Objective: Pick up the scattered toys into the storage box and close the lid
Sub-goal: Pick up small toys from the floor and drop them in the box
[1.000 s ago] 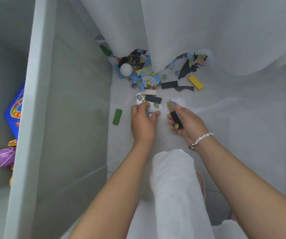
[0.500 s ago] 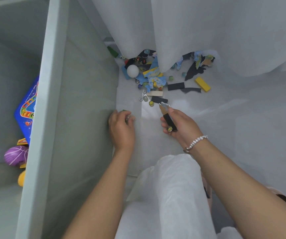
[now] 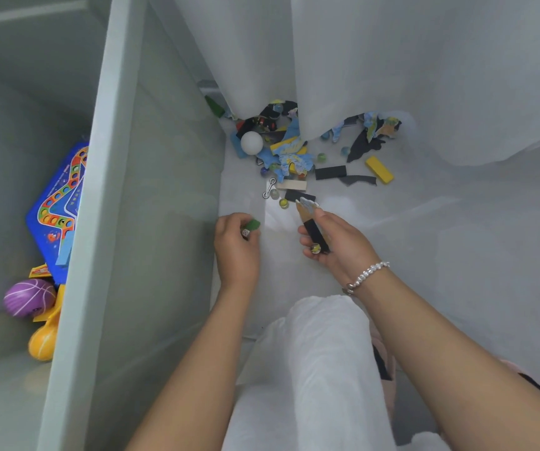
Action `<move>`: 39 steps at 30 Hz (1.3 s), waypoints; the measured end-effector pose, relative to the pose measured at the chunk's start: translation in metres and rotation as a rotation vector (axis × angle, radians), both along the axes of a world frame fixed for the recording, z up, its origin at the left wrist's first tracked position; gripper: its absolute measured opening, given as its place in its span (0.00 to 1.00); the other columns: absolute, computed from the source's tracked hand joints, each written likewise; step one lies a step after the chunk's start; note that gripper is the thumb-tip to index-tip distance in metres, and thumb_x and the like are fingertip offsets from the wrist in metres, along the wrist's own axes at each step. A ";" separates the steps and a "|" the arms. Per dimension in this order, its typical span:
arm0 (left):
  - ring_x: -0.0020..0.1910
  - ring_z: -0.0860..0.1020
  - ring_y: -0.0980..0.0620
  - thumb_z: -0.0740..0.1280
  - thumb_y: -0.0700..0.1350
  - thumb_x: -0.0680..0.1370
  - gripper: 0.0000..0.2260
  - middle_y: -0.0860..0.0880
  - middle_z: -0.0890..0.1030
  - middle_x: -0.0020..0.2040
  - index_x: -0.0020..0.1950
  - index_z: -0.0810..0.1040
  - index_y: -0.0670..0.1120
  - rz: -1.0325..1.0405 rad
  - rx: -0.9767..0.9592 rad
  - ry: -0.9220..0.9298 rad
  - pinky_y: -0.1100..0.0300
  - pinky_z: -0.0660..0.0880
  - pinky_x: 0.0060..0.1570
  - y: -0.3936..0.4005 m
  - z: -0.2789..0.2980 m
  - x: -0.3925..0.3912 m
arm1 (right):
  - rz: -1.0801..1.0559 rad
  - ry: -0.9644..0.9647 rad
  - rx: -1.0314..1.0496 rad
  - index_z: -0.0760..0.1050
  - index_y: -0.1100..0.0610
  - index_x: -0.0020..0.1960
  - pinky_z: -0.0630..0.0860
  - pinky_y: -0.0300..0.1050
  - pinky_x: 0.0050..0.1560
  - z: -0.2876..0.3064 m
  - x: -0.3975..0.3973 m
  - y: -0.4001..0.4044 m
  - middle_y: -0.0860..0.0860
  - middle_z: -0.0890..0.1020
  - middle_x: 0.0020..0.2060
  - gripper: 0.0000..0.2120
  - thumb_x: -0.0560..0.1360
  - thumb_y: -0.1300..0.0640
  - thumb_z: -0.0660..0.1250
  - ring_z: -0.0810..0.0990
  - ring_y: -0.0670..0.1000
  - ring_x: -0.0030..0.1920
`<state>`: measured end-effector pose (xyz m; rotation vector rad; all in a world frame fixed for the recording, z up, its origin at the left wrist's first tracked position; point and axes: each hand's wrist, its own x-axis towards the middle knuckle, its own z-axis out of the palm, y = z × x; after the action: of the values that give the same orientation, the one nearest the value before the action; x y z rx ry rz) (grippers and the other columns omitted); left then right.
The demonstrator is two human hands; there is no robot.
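A large storage box (image 3: 106,177) of pale, smooth, matte plastic is seen at the left, its thick rim running up the frame and its lid not on it. Inside it a flat blue game board (image 3: 58,203) printed with a track of coloured circles is propped against the wall, and below it a purple ribbed ball (image 3: 28,297) and a rounded orange toy (image 3: 43,343) are lying. On the glossy white floor (image 3: 457,255), beside the box's outer wall, the scattered toys are gathered under the hem of a sheer white curtain (image 3: 392,76): a smooth white ball (image 3: 251,142), irregular flat puzzle pieces (image 3: 291,154) in blue and yellow, a yellow rectangular block (image 3: 379,169), a black rectangular block (image 3: 330,172), small glass marbles (image 3: 283,203) and a bent metal ring puzzle (image 3: 269,187). The left hand (image 3: 236,249) is curled round a green block (image 3: 253,224) and a small white die (image 3: 245,233), close to the box wall. The right hand (image 3: 333,242) is held palm up with the fingers cupped, and a black oblong piece (image 3: 316,234), a flat card piece (image 3: 306,205) and 1 marble (image 3: 315,248) are gripped in it. A beaded white bracelet (image 3: 366,275) is worn on the right wrist. A knee in white textured fabric (image 3: 320,353) is seen between the forearms.
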<state>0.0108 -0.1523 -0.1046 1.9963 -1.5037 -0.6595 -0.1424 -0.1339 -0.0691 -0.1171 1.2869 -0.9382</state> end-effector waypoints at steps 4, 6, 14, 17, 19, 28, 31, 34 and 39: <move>0.43 0.72 0.52 0.68 0.28 0.70 0.11 0.47 0.70 0.49 0.51 0.80 0.35 0.022 0.013 0.025 0.82 0.64 0.46 0.004 0.000 -0.001 | 0.011 0.006 -0.013 0.75 0.56 0.48 0.76 0.38 0.32 0.007 -0.002 -0.003 0.55 0.78 0.39 0.08 0.79 0.53 0.60 0.75 0.49 0.34; 0.43 0.72 0.52 0.68 0.27 0.70 0.13 0.46 0.71 0.48 0.53 0.80 0.35 0.035 0.012 0.045 0.81 0.65 0.46 0.004 0.000 -0.002 | 0.011 -0.001 -0.008 0.75 0.56 0.48 0.76 0.38 0.33 0.008 -0.001 -0.002 0.55 0.78 0.39 0.08 0.79 0.53 0.60 0.74 0.49 0.34; 0.38 0.73 0.57 0.70 0.31 0.71 0.12 0.51 0.73 0.44 0.53 0.82 0.38 0.027 0.048 0.082 0.80 0.67 0.43 0.000 0.052 -0.017 | 0.038 0.038 -0.024 0.75 0.57 0.51 0.76 0.39 0.36 0.031 -0.010 -0.004 0.55 0.79 0.40 0.09 0.79 0.53 0.60 0.75 0.49 0.35; 0.38 0.75 0.60 0.73 0.34 0.69 0.13 0.55 0.75 0.43 0.52 0.83 0.43 0.019 -0.088 0.134 0.77 0.70 0.44 -0.006 0.123 -0.023 | 0.091 -0.016 -0.098 0.75 0.58 0.51 0.76 0.40 0.37 0.067 -0.012 -0.015 0.55 0.79 0.41 0.10 0.78 0.52 0.61 0.76 0.49 0.36; 0.39 0.77 0.60 0.75 0.36 0.68 0.14 0.52 0.77 0.44 0.52 0.83 0.46 -0.007 -0.208 0.083 0.76 0.71 0.46 -0.007 0.174 -0.017 | 0.149 -0.107 -0.151 0.75 0.60 0.54 0.77 0.40 0.36 0.101 -0.006 -0.025 0.56 0.80 0.42 0.13 0.78 0.51 0.61 0.77 0.49 0.36; 0.46 0.81 0.53 0.74 0.39 0.70 0.12 0.48 0.82 0.48 0.50 0.82 0.51 0.185 -0.373 0.131 0.68 0.76 0.49 0.009 0.278 0.073 | 0.363 -0.247 -0.353 0.75 0.60 0.52 0.77 0.38 0.34 0.223 0.074 -0.046 0.55 0.80 0.40 0.12 0.78 0.51 0.60 0.78 0.49 0.36; 0.47 0.81 0.56 0.72 0.41 0.73 0.09 0.48 0.83 0.48 0.52 0.81 0.49 0.292 -0.285 0.241 0.63 0.78 0.52 0.011 0.274 0.093 | 0.407 -0.172 -0.366 0.73 0.63 0.58 0.78 0.39 0.38 0.233 0.116 -0.051 0.55 0.76 0.41 0.14 0.79 0.55 0.60 0.76 0.50 0.38; 0.45 0.78 0.64 0.67 0.44 0.77 0.07 0.55 0.82 0.47 0.54 0.80 0.49 0.328 -0.241 0.300 0.77 0.73 0.44 0.012 0.271 0.098 | 0.495 -0.067 -0.363 0.74 0.69 0.54 0.71 0.41 0.44 0.231 0.151 -0.054 0.53 0.71 0.37 0.14 0.79 0.58 0.58 0.68 0.51 0.40; 0.51 0.78 0.57 0.63 0.46 0.79 0.08 0.52 0.80 0.52 0.55 0.79 0.49 0.327 -0.221 0.245 0.73 0.71 0.47 0.011 0.261 0.095 | 0.559 0.108 -0.332 0.77 0.62 0.53 0.70 0.46 0.62 0.220 0.163 -0.052 0.56 0.80 0.51 0.14 0.78 0.53 0.59 0.76 0.53 0.56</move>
<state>0.1055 -0.1412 0.1566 1.8569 -1.0295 -0.5500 0.0207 -0.1854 0.1511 -0.7556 1.0982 -0.6549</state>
